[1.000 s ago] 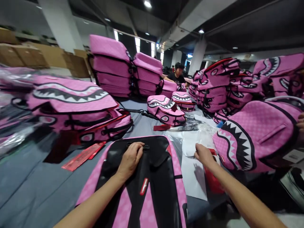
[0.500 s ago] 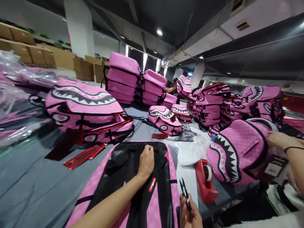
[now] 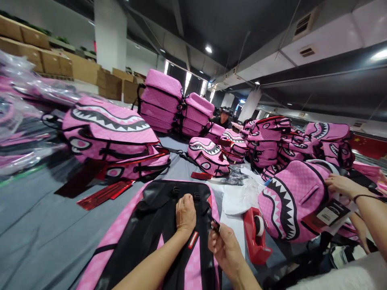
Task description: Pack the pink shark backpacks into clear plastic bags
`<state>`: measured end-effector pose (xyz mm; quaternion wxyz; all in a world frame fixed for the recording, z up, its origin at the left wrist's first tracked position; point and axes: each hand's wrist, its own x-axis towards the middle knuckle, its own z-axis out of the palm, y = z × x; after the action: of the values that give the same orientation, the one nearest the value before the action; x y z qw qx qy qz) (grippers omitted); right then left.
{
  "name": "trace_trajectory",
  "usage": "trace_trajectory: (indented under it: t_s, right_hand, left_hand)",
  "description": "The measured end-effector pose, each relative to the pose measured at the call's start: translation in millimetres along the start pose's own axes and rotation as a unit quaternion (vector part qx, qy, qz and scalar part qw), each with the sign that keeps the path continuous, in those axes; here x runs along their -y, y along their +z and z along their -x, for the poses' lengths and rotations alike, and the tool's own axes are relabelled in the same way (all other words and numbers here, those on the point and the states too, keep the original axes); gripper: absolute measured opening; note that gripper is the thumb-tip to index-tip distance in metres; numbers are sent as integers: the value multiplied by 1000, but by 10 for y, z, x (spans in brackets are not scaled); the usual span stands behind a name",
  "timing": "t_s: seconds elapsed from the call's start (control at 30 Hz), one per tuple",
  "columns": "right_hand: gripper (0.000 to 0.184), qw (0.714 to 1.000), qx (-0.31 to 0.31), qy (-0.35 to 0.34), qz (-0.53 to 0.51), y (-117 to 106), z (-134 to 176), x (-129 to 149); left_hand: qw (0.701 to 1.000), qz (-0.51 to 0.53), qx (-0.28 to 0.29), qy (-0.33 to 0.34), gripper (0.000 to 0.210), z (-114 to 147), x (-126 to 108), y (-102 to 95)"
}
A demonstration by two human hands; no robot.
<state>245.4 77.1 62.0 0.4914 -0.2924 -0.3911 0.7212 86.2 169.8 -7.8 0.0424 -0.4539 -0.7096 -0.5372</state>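
A large pink-checked fabric backpack with black straps (image 3: 142,227) lies back-up on the grey-covered desk (image 3: 36,225), bare of wrapping; work on it looks under way, not finished. The left hand (image 3: 186,213) rests there, fingers curled together; whether they pinch a strap, I cannot tell. The right hand's (image 3: 225,245) fingers pinch a small dark tool (image 3: 215,226) nearby. How much remains is unclear.

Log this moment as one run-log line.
left hand: on black back of near bag | right hand: holds dark tool at bag's right edge | tape dispenser: right of bag | co-worker's hand: at toothed bag
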Motion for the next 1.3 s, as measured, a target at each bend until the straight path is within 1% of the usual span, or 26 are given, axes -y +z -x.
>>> trace_trajectory:
  t_s: [0.07, 0.13, 0.17, 0.2, 0.23, 0.27, 0.3, 0.33, 0.37, 0.43, 0.5, 0.53, 0.57, 0.63, 0.7, 0.77, 0.8, 0.83, 0.93, 1.0, 1.1, 1.17, 1.3]
  right_hand:
    - [55, 998, -33, -17, 52, 13, -150, -31]
    - [59, 988, -49, -34, 142, -34, -283, -69]
    - [59, 977, -53, -50, 201, -75, -334, -85]
    - [58, 959, -55, -76, 266, -122, -371, -98]
    - [53, 934, -53, -111, 336, -171, -394, -107]
    - [47, 900, -42, -149, 408, -216, -405, -112]
    - [40, 860, -23, -180, 476, -250, -405, -111]
    - [35, 818, 0, -197, 541, -269, -398, -105]
    - [31, 775, 19, -195, 601, -269, -389, -93]
    - [29, 689, 25, -144, 710, -205, -380, -45]
    - [22, 610, 9, -78, 789, -78, -401, 40]
    - [21, 577, 5, -56, 815, -3, -424, 97]
    - [25, 551, 4, -44, 833, 71, -453, 162]
    - [34, 504, 0, -46, 863, 203, -516, 312]
    - [30, 446, -2, -56, 893, 303, -570, 478]
    - [28, 392, 17, -58, 918, 388, -607, 642]
    - [28, 375, 29, -61, 925, 435, -622, 713]
    - [30, 364, 38, -67, 928, 489, -638, 770]
    - [34, 351, 48, -105, 929, 696, -712, 818]
    - [33, 332, 65, -122, 933, 841, -784, 752]
    - [27, 294, 102, -124, 942, 997, -896, 611]
    - [24, 273, 125, -123, 946, 1050, -952, 542]
    - [21, 222, 162, -138, 952, 1101, -1016, 466]
  left_hand:
    - [1000, -3, -3, -7, 25, 20, 13, 34]
    - [1000, -4, -6, -11, 26, 34, 20, 53]
    - [1000, -2, -8, -12, 26, 38, 21, 57]
    - [1000, 0, -10, -12, 26, 41, 21, 59]
    - [1000, 2, -12, -13, 26, 44, 20, 59]
    - [1000, 4, -14, -13, 26, 45, 20, 59]
    - [1000, 7, -14, -13, 26, 47, 19, 59]
    - [1000, 9, -15, -13, 26, 49, 20, 60]
    - [1000, 11, -14, -13, 26, 51, 21, 61]
    - [1000, 15, -14, -15, 25, 55, 27, 66]
    - [1000, 18, -14, -18, 25, 58, 35, 69]
    - [999, 20, -15, -20, 24, 59, 40, 70]
    - [999, 22, -16, -22, 24, 61, 44, 71]
    - [999, 25, -19, -24, 24, 63, 50, 70]
    - [999, 27, -23, -25, 25, 67, 54, 71]
    - [999, 28, -24, -26, 25, 70, 55, 75]
    - [999, 29, -25, -27, 24, 72, 54, 78]
    - [999, 30, -25, -28, 24, 73, 53, 82]
    - [999, 32, -26, -35, 25, 77, 49, 96]
    - [998, 33, -27, -40, 25, 80, 46, 100]
    - [998, 37, -27, -39, 24, 83, 40, 96]
    - [998, 42, -28, -35, 23, 84, 33, 89]
    - [997, 57, -27, -33, 22, 89, 18, 76]
